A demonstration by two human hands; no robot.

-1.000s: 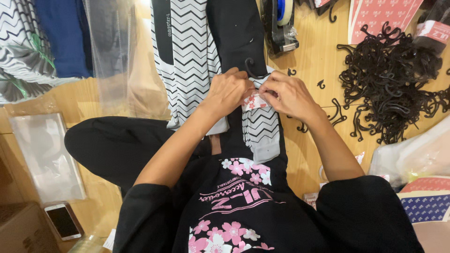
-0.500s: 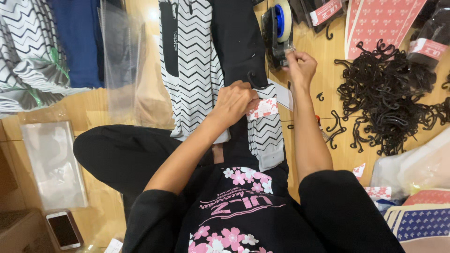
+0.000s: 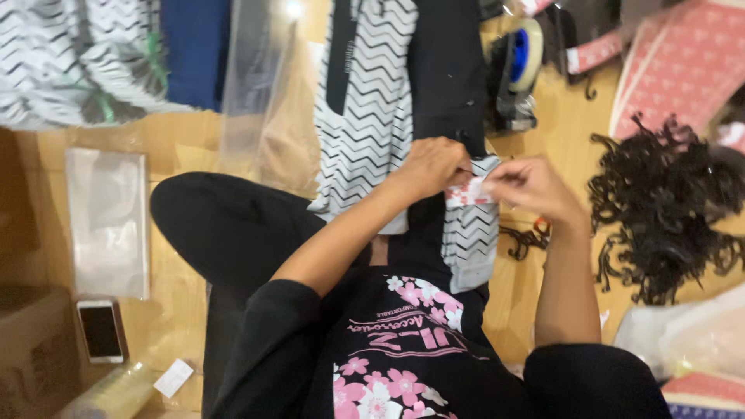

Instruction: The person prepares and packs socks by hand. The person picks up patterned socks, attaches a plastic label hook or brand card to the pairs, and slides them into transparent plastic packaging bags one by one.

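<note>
Our left hand (image 3: 434, 167) pins the zigzag sock (image 3: 469, 233) on our lap so it stays put. At three o'clock, our right hand (image 3: 528, 188) fingers pinch the pink label (image 3: 466, 194).

zigzag socks (image 3: 470, 233): black-and-white, lying flat lengthwise on the lap | paper label (image 3: 466, 192): small, pink-and-white, across the socks' upper end, pinched from both sides
</note>
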